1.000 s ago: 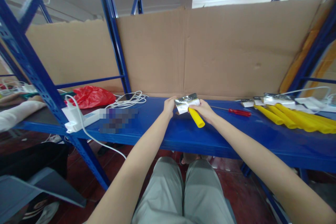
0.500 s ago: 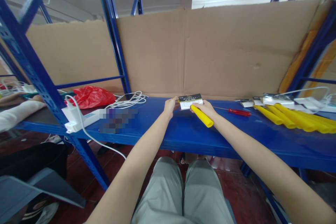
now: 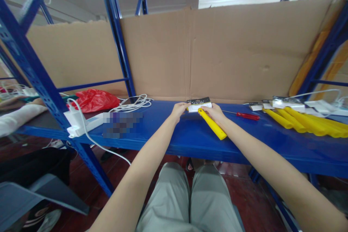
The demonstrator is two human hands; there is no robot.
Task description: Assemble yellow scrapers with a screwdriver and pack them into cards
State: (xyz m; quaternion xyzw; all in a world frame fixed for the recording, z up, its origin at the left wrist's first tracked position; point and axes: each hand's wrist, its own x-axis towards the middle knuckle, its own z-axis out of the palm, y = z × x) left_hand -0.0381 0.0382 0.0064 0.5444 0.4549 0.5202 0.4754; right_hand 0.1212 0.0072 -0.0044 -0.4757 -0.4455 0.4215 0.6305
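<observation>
Over the middle of the blue shelf, both hands hold a yellow-handled tool [image 3: 213, 125] whose head carries a black-and-white printed card [image 3: 199, 106]. My left hand [image 3: 178, 110] is closed on the left end of the card and head, with a bit of yellow at its fingertips. At the right end, my right hand [image 3: 216, 113] grips the card and the top of the yellow handle, fingers partly hidden. The handle slants down toward me, its round end free. What lies under the card cannot be made out. A red-handled screwdriver [image 3: 248, 116] lies just right of my right hand.
Several similar yellow handles [image 3: 299, 121] with wrapped heads lie at the right. At left are a white power strip [image 3: 87, 123], a coiled white cable [image 3: 136, 103] and a red plastic bag [image 3: 96, 100]. Cardboard [image 3: 231, 50] stands behind the shelf [image 3: 195, 148]. Another person's arm [image 3: 21, 116] shows far left.
The card and handle have shifted slightly right, and the handle's free end has swung lower toward me. My left hand has moved right with the card, its fingers closer around the edge.
</observation>
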